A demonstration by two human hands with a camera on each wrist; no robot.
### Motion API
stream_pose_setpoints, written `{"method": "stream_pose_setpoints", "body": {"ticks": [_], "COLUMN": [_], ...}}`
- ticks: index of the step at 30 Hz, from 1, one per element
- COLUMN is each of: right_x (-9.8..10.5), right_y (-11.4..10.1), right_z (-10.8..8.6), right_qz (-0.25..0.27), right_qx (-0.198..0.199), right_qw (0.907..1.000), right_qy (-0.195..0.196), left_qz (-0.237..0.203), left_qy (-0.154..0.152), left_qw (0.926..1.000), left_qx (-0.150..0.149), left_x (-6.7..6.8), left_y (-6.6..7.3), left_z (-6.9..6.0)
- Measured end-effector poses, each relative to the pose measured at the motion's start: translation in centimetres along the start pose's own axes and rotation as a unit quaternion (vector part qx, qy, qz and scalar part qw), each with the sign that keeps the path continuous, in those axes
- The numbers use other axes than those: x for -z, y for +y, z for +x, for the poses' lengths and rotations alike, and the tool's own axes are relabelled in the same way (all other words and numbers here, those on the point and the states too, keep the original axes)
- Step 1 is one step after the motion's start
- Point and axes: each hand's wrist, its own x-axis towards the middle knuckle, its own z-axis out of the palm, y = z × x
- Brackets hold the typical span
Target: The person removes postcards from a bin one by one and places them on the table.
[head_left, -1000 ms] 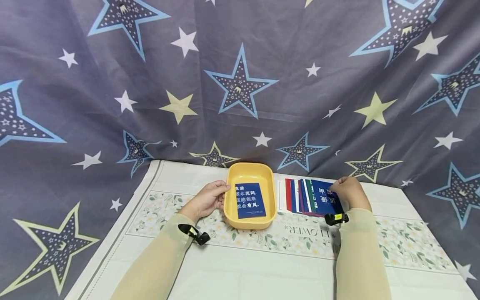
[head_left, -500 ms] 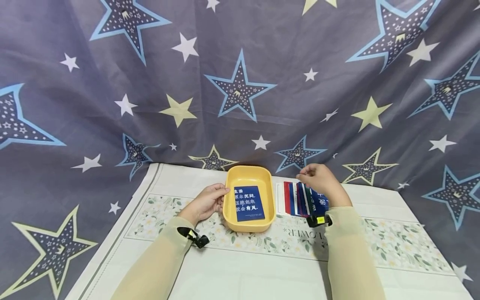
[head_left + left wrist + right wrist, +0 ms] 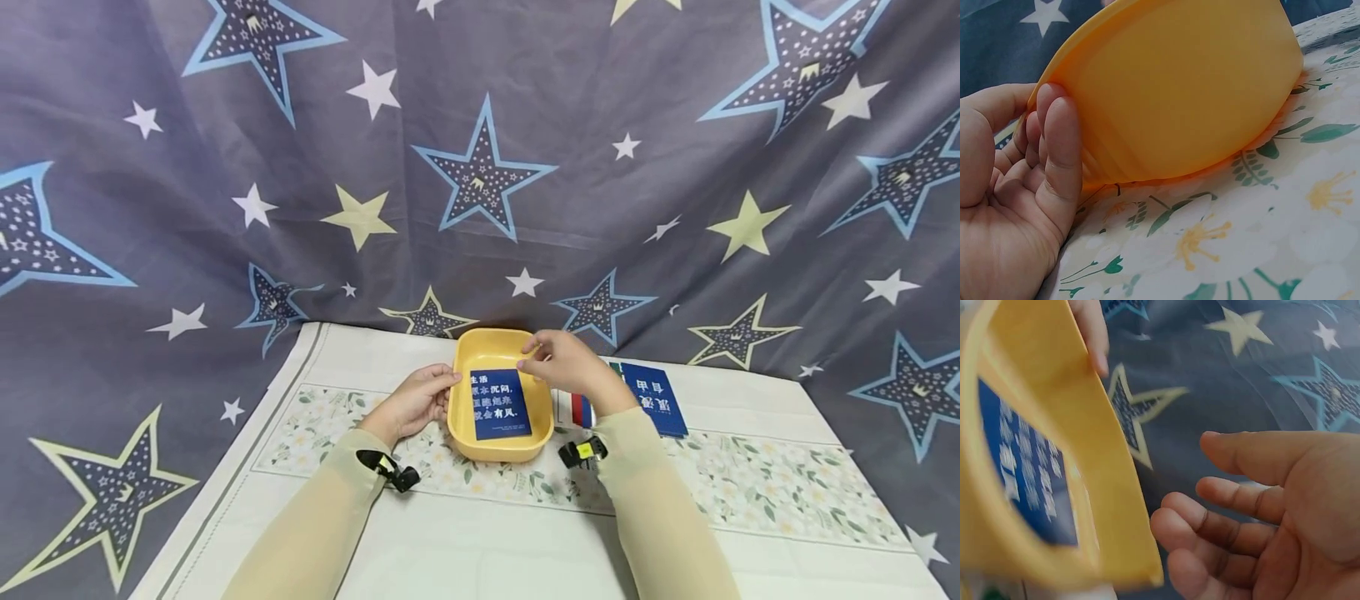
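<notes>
A yellow rectangular plastic tray (image 3: 500, 451) stands on the table in the head view, with a blue card (image 3: 498, 406) bearing white Chinese characters lying in it. My left hand (image 3: 413, 406) holds the tray's left rim, thumb at the rim and fingers against the outer wall (image 3: 1172, 94), as the left wrist view shows. At the tray's right edge hovers my right hand (image 3: 568, 365), its fingers (image 3: 1216, 519) loosely bent and nothing between them. Beneath and beyond that hand lies a fanned row of cards (image 3: 660, 402), blue on top, partly hidden by the right hand and wrist.
A white tablecloth (image 3: 480, 542) with a floral band covers the table. Close behind the tray hangs a grey star-patterned curtain (image 3: 600, 225). Each wrist wears a small black camera on a strap.
My right hand has left the right end of the card row and swept left over it to the tray's right edge. The left hand and the tray have stayed put.
</notes>
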Motion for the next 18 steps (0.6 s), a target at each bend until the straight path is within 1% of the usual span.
{"method": "stream_pose_setpoints", "body": {"ticks": [4, 6, 8, 9, 11, 14, 15, 16, 17, 18], "right_x": [-1.5, -2.3, -3.2, -3.7, -4.7, -6.2, -6.6, -7.0, -7.3, -7.6], "right_y": [-1.6, -2.1, -2.7, -2.8, -3.1, -3.2, -3.0, -2.8, -2.5, -2.0], "right_z": [2.6, 4.0, 5.0, 5.4, 6.1, 6.7, 7.2, 7.5, 7.9, 8.4], "right_qz": [-0.029, -0.061, -0.100, -0.129, -0.196, -0.279, -0.299, -0.309, -0.315, -0.313], "right_qx": [-0.027, -0.045, -0.061, -0.063, -0.060, -0.062, -0.062, -0.067, -0.075, -0.084], "right_qw": [0.9984, 0.9958, 0.9915, 0.9882, 0.9782, 0.9583, 0.9523, 0.9485, 0.9463, 0.9459], "right_qy": [-0.040, -0.052, -0.057, -0.052, -0.031, 0.001, 0.008, 0.008, 0.004, -0.003], "left_qz": [-0.004, -0.005, -0.008, -0.008, -0.006, -0.004, -0.004, -0.003, -0.004, -0.005], "left_qy": [0.003, 0.002, 0.001, 0.000, -0.001, 0.000, 0.001, 0.001, 0.002, 0.002], "left_qw": [1.0000, 1.0000, 1.0000, 1.0000, 1.0000, 1.0000, 1.0000, 1.0000, 1.0000, 1.0000], "left_qx": [-0.003, 0.000, 0.002, 0.003, 0.003, 0.002, 0.002, 0.002, 0.002, 0.002], "left_x": [0.2, 0.2, 0.3, 0.3, 0.2, 0.0, 0.0, 0.0, 0.0, 0.0], "left_y": [0.1, 0.1, 0.1, 0.1, 0.1, 0.0, -0.1, -0.1, -0.1, -0.2], "left_z": [0.2, 0.2, 0.2, 0.1, 0.0, 0.0, 0.0, 0.0, 0.0, 0.0]}}
